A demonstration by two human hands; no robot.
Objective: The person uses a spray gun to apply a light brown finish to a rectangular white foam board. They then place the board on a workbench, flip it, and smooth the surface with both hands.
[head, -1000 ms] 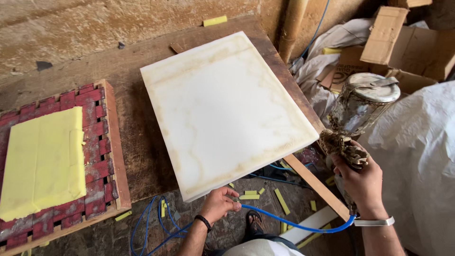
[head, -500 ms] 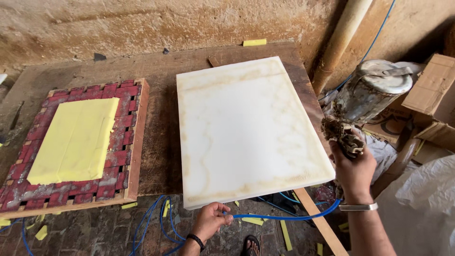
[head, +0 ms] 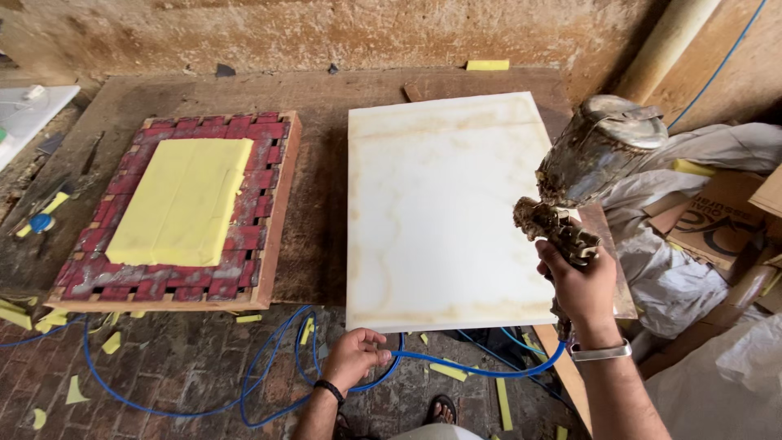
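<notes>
Flanking white board [head: 444,208], yellow foam [head: 183,200], cardboard boxes [head: 717,228]

A yellow foam pad [head: 183,200] lies on a red webbed wooden frame [head: 269,175].

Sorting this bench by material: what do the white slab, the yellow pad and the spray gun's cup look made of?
White slab: likely foam or board, matte, with tan staining near the edges. Yellow pad: probably soft foam, dull and even. Spray gun's cup: seemingly metal, crusted with dried residue, held by the right hand.
</notes>
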